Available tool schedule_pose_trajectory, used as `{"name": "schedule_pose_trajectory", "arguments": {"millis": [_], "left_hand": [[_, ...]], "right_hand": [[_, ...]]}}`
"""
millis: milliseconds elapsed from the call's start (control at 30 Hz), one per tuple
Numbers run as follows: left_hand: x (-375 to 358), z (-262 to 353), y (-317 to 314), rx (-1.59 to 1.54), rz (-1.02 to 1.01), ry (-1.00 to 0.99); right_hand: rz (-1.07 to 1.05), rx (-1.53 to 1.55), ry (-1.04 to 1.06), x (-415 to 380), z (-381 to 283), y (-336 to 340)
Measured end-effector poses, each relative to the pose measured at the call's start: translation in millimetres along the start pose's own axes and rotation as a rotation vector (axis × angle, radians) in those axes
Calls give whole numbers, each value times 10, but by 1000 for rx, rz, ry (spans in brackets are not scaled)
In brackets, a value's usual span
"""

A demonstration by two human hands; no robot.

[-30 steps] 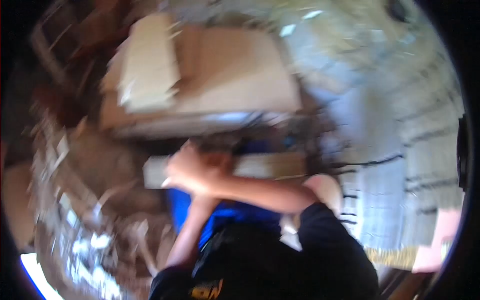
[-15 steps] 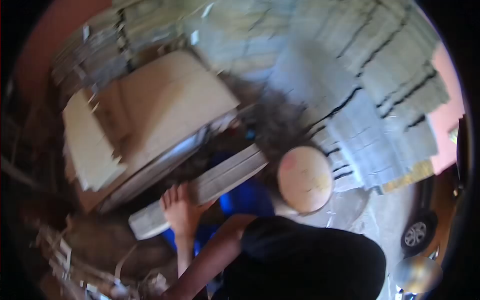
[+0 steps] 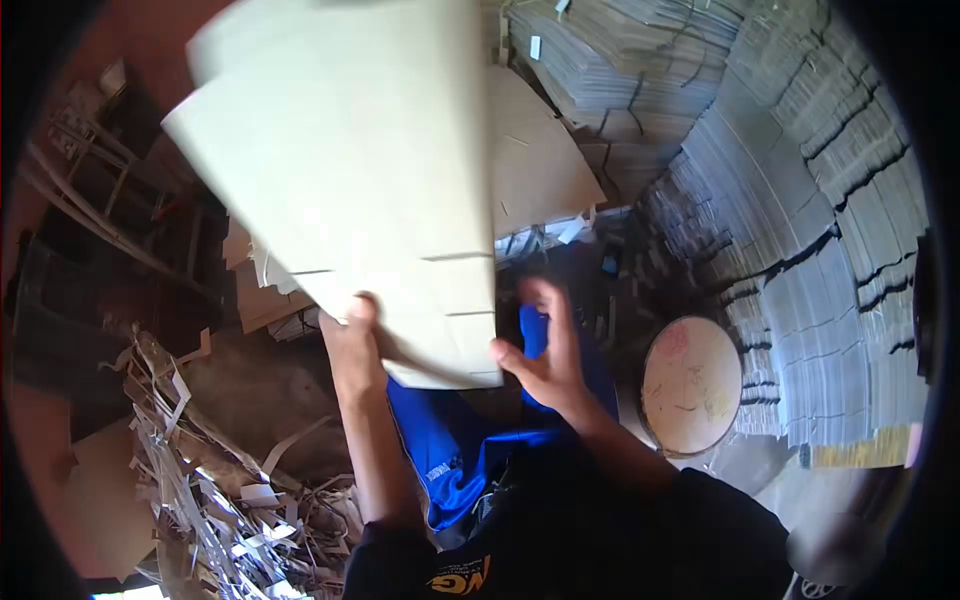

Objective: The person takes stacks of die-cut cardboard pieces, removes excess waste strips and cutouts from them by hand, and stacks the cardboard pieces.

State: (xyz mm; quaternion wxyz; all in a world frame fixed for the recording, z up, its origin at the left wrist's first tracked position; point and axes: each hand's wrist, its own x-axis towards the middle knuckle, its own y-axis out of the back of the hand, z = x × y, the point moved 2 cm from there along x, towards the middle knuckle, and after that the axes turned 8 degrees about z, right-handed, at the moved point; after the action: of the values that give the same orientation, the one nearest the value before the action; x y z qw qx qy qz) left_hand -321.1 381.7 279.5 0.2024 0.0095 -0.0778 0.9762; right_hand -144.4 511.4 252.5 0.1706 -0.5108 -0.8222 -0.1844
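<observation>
Right hand (image 3: 545,365) has moved beside the cardboard (image 3: 380,170), spread; I see left hand (image 3: 352,350) pinching its lower-left edge, probably steadying it.

A: What colour is the cardboard (image 3: 370,170) at the left hand (image 3: 355,345)?
B: I see pale cream, with short dark lines near the hand.
A: Below that hand?
B: I get bright blue trousers (image 3: 425,445) with pale lettering, a black shirt (image 3: 620,540) with yellow-orange print, and brown-and-white scraps (image 3: 230,500) further left.
A: Beyond the right hand (image 3: 545,350)?
B: I see a cream round top (image 3: 690,390), blotched pink, then grey stacks (image 3: 825,320) streaked black.
</observation>
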Motion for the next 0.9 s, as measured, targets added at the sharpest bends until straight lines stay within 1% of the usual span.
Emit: {"name": "schedule_pose_trajectory", "arguments": {"millis": [33, 67, 167, 200, 233, 267, 300, 333, 367, 433, 467, 500, 567, 600, 633, 667, 700, 733, 767, 800, 833, 900], "left_hand": [[15, -120, -51, -222, 76, 40], [-12, -175, -104, -442, 154, 85], [-80, -178, -249, -461, 126, 92], [-99, -171, -294, -477, 115, 93], [-127, -191, -348, -467, 85, 118], [-164, -232, -429, -487, 80, 101], [-224, -301, -556, -505, 51, 107], [-304, -406, -741, -532, 11, 129], [-411, -533, -908, -533, -75, 220], [-543, -713, -1264, -576, -227, 272], [-565, -780, -1413, -613, -280, 275], [-511, -954, -1559, -635, -313, 318], [-386, -1408, -1876, 47, -680, 131], [-507, -1507, -1905, 22, -697, 126], [-570, -1570, -1989, 74, -807, 64], [-609, -1685, -2079, 127, -914, -3], [-624, -1952, -2100, 110, -919, -9], [-675, -2206, -2091, 175, -944, -109], [-695, -2460, -2061, 243, -964, -206], [-735, -2432, -2039, 233, -960, -205], [-793, -2393, -2035, 184, -934, -229], [-898, -2325, -2037, 92, -885, -275]], "right_hand": [[25, 19, 162, 39, -42, 29], [38, 11, 144, 51, -54, 82], [-187, -53, 82, 153, -143, 159], [-168, -61, 69, 222, -190, 214], [-207, -97, 101, 283, -249, 289], [-231, -147, 119, 323, -280, 414], [-238, -216, 116, 297, -270, 596], [-168, -283, 54, 258, -224, 805], [-129, -326, 56, 186, -215, 970], [-95, -405, 95, 110, -227, 1374], [-65, -470, 70, 47, -266, 1622], [14, -604, 18, -33, -295, 1870], [148, -828, -66, -142, -277, 2278], [217, -972, -101, -342, -302, 2548], [281, -1106, -141, -484, -230, 2801], [323, -1159, -227, -595, -203, 3005], [365, -1210, -313, -700, -209, 3187], [368, -1222, -303, -804, -206, 3361], [373, -1344, -331, -913, -183, 3527], [374, -1463, -361, -994, -176, 3660], [370, -1472, -353, -1028, -145, 3755], [360, -1629, -341, -1112, -63, 3924]]}}
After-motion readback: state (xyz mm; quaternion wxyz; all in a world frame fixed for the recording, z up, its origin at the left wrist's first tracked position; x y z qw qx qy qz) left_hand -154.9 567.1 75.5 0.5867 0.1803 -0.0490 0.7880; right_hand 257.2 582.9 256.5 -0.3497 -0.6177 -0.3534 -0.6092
